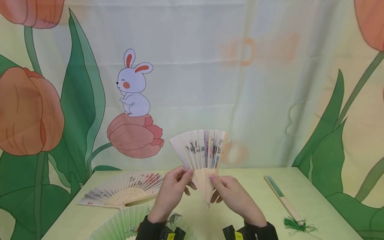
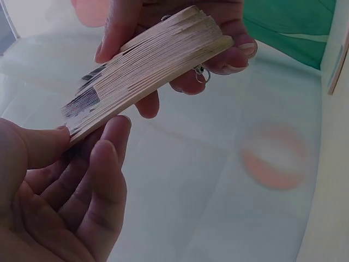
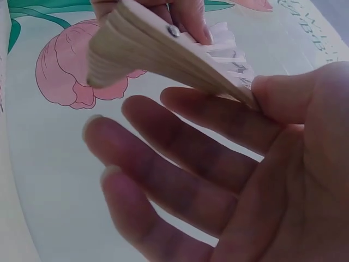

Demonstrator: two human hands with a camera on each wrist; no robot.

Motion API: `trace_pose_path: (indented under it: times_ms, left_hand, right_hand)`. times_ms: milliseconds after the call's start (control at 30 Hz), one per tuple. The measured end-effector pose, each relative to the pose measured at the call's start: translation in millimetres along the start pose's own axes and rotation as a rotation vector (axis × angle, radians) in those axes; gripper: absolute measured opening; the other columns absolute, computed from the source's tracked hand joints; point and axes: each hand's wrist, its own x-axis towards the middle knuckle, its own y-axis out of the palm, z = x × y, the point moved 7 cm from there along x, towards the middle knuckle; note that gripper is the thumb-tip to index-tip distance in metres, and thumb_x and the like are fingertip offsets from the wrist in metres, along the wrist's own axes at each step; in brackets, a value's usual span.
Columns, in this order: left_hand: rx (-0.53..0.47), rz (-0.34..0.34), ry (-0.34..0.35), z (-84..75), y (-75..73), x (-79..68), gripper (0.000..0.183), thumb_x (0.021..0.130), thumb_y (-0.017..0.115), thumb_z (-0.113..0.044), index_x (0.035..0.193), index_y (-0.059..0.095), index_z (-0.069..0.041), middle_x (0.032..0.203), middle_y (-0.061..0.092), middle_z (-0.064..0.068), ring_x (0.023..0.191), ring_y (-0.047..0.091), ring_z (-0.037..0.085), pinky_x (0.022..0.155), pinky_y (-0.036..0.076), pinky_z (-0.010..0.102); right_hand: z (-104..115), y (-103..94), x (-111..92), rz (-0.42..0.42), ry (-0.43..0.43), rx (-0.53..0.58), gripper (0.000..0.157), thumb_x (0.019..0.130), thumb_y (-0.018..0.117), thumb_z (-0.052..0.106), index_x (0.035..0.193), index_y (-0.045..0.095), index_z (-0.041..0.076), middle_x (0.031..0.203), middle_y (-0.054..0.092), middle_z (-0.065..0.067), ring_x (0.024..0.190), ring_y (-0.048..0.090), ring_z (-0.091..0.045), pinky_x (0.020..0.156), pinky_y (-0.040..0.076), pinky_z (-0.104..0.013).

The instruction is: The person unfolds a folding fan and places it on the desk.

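Note:
A partly spread folding fan [image 1: 204, 150] with white leaf, pale wooden ribs and dark printed pictures is held upright between both hands. My left hand [image 1: 173, 186] pinches its left edge between thumb and fingers. On the opposite side, the thumb and fingers of my right hand [image 1: 234, 195] pinch the right outer rib. Seen edge-on in the left wrist view, the ribs of the fan [image 2: 147, 71] are stacked close, with a small metal ring by the pivot. In the right wrist view, the fan [image 3: 163, 49] shows its pivot rivet, and the other right fingers extend below it.
Left on the table [image 1: 255, 186] lies a spread white fan [image 1: 132, 193] with red and grey prints. Nearer, a spread green fan [image 1: 115, 225] is partly hidden by the left sleeve. A folded fan [image 1: 282, 196] with a green tassel [image 1: 297, 224] lies right. A printed cloth [image 1: 192, 83] hangs behind.

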Motion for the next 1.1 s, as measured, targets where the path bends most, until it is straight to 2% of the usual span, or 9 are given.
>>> trace_pose_path:
  times_ms: [300,433,533,667,700,867,967,1100]
  left_hand:
    - [-0.079,0.027,-0.04,1.2,-1.6,1.1,0.033,0.1,0.056,-0.032,0.094,0.057,0.0,0.084,0.066,0.014,0.082,0.066,0.027,0.062,0.056,0.034]
    - [-0.111,0.018,-0.047,1.5,-2.1,0.4,0.037,0.099,0.058,-0.037,0.097,0.058,0.0,0.085,0.066,0.015,0.081,0.066,0.027,0.062,0.055,0.033]
    - [-0.135,0.005,-0.047,1.8,-2.4,0.8,0.039,0.097,0.06,-0.039,0.099,0.06,0.0,0.086,0.066,0.015,0.08,0.067,0.027,0.061,0.055,0.032]
    - [-0.169,-0.012,-0.049,2.8,-3.0,1.4,0.039,0.096,0.062,-0.037,0.099,0.059,0.001,0.087,0.065,0.017,0.078,0.068,0.026,0.059,0.055,0.031]
    - [-0.178,-0.014,-0.049,3.1,-3.2,1.4,0.038,0.096,0.062,-0.036,0.099,0.059,0.002,0.088,0.064,0.017,0.077,0.068,0.026,0.059,0.055,0.031]
    - [-0.226,-0.026,-0.049,4.3,-4.8,1.7,0.035,0.098,0.061,-0.032,0.1,0.058,0.003,0.091,0.061,0.017,0.076,0.068,0.026,0.058,0.054,0.03]
    - [-0.253,-0.031,-0.05,4.4,-6.2,1.3,0.034,0.098,0.062,-0.031,0.102,0.058,0.003,0.092,0.061,0.017,0.076,0.068,0.025,0.057,0.054,0.03]
    - [-0.289,-0.036,-0.056,4.8,-8.4,1.2,0.036,0.097,0.063,-0.031,0.107,0.059,0.003,0.097,0.059,0.017,0.077,0.068,0.025,0.057,0.054,0.03]
  right_hand:
    - [2.4,-6.2,1.1,-0.065,0.0,0.018,0.047,0.108,0.039,0.032,0.097,0.07,-0.001,0.079,0.067,-0.008,0.068,0.065,-0.027,0.06,0.055,-0.038]
    - [3.9,-7.8,-0.1,-0.11,0.031,0.061,0.047,0.106,0.042,0.036,0.092,0.067,-0.002,0.07,0.063,-0.01,0.061,0.062,-0.025,0.058,0.052,-0.033]
    - [3.5,-10.4,-0.6,-0.169,0.058,0.133,0.038,0.104,0.049,0.034,0.104,0.065,-0.001,0.064,0.057,-0.01,0.052,0.055,-0.022,0.052,0.048,-0.029]
    - [1.8,-14.6,-2.1,-0.247,0.076,0.27,0.028,0.103,0.054,0.022,0.125,0.056,0.004,0.061,0.049,-0.01,0.043,0.046,-0.018,0.044,0.041,-0.026]
    - [1.2,-15.5,-2.6,-0.264,0.081,0.301,0.027,0.103,0.054,0.02,0.126,0.055,0.005,0.06,0.048,-0.009,0.042,0.045,-0.018,0.043,0.04,-0.025]
    - [-0.3,-19.6,-4.9,-0.326,0.09,0.384,0.018,0.101,0.056,0.018,0.11,0.054,0.002,0.058,0.045,-0.009,0.041,0.048,-0.019,0.043,0.039,-0.024]
    - [-1.0,-22.3,-5.4,-0.36,0.085,0.402,0.022,0.1,0.059,0.019,0.099,0.049,-0.001,0.058,0.044,-0.008,0.042,0.05,-0.02,0.044,0.04,-0.025]
    - [-1.4,-28.7,-7.3,-0.439,0.064,0.45,0.023,0.099,0.061,0.014,0.095,0.044,-0.001,0.059,0.044,-0.006,0.043,0.046,-0.018,0.045,0.038,-0.024]
